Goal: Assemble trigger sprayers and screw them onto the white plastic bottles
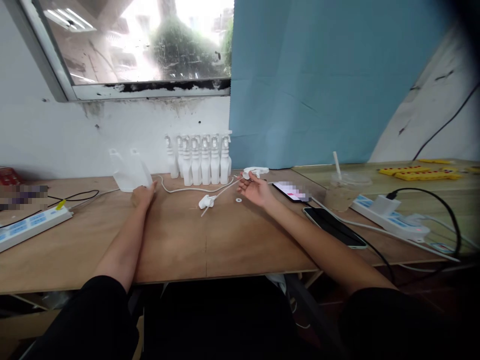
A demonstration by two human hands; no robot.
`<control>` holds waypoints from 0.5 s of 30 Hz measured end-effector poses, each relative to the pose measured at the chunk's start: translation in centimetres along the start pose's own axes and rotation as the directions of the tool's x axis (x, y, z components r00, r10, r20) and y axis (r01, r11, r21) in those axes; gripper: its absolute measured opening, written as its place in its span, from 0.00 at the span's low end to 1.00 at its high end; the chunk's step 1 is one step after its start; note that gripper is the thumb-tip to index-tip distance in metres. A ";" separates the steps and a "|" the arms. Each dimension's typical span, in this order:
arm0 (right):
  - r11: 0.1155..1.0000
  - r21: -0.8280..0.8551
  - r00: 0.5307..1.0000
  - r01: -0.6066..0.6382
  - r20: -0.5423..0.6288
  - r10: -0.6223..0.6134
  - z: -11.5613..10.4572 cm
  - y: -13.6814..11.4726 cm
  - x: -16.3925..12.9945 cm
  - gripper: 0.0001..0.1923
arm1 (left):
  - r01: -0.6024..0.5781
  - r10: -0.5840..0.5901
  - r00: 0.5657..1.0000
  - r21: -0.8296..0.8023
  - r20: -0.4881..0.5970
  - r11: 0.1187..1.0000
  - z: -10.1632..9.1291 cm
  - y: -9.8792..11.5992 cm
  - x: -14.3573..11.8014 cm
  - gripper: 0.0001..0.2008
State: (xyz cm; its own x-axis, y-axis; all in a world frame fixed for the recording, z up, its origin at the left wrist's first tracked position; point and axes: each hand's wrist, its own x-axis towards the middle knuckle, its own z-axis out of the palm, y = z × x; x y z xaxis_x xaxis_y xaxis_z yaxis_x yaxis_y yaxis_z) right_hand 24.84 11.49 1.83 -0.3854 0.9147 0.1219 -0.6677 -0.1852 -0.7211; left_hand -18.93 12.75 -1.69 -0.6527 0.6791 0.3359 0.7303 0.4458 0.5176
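Note:
At the left, two white plastic bottles (129, 172) with bare necks stand side by side, leaning slightly. My left hand (143, 196) is closed at the lower right of the nearer one, its fingers partly hidden. In my right hand (255, 191), palm turned up, is a white trigger sprayer head (256, 172); its thin dip tube points down to the left. Another sprayer head (206, 201) lies on the table between my hands, its tube toward me. A small white ring (239, 200) lies just left of my right hand.
Several white spray bottles (205, 162) with heads stand by the wall. A white cable crosses the wooden table (176, 240). Two phones (333, 227), a lidded cup with a straw (341, 190) and a power strip (390, 220) lie right; another power strip (33, 227) is left.

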 end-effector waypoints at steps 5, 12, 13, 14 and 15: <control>1.000 0.017 0.999 0.012 -0.051 -0.011 -0.1 0.0 0.2 0.10 | -0.117 0.114 0.992 0.051 0.061 0.992 0.5 -0.4 0.3 0.32; 0.995 0.008 0.984 0.096 -0.154 -0.094 -0.1 -0.5 0.4 0.07 | -0.213 0.211 0.976 0.032 0.053 0.977 0.2 0.3 -0.8 0.22; 0.994 -0.042 0.981 0.100 -0.162 -0.106 -0.2 -0.6 0.5 0.07 | -0.228 0.227 0.973 0.024 0.036 0.973 0.2 0.6 -1.1 0.21; 0.990 -0.102 0.979 0.099 -0.170 -0.115 -0.3 -0.8 0.5 0.08 | -0.245 0.245 0.969 0.014 0.018 0.969 0.3 0.9 -1.5 0.21; 0.983 -0.162 0.976 0.090 -0.183 -0.119 -0.4 -1.0 0.6 0.10 | -0.264 0.264 0.964 0.002 0.002 0.964 0.5 1.3 -1.9 0.21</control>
State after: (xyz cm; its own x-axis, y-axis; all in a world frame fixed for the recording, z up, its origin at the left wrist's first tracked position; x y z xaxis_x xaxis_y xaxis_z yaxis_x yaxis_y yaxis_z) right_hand 25.55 12.40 2.35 -0.1800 0.9804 0.0805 -0.5877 -0.0416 -0.8080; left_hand -16.68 12.31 -2.03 -0.4361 0.7737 0.4595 0.8772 0.2517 0.4088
